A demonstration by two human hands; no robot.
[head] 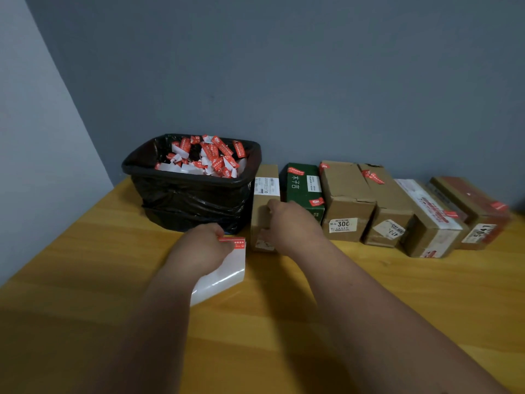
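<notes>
— Ops: Yellow-wood table (85, 280) fills the bottom of my feed, with both forearms stretched across it. Nearest, my left hand (203, 245) has its fingers curled onto a glossy white sheet (224, 277). It pinches the sheet at the far edge, where a red label (238, 242) sits. The rest of the sheet trails back under the wrist towards me.

— Desk: And the right?

— Ops: My right hand (292, 223) is just right of that pinch and a little beyond it. It grips the near end of a narrow cardboard box (264, 194), forefinger at the top edge, thumb lower on the front face. The box stands on the table.

— Desk: What's around them?

— Ops: Beyond the left grip is a bin (193, 200) with a black liner, heaped with red-and-white scraps (207, 157). It is hard against the gripped box; I can't tell whether they touch. Right of the right grip stands a green box (304, 191), then a row of brown boxes (345, 189) running along the grey wall (312, 81).
</notes>
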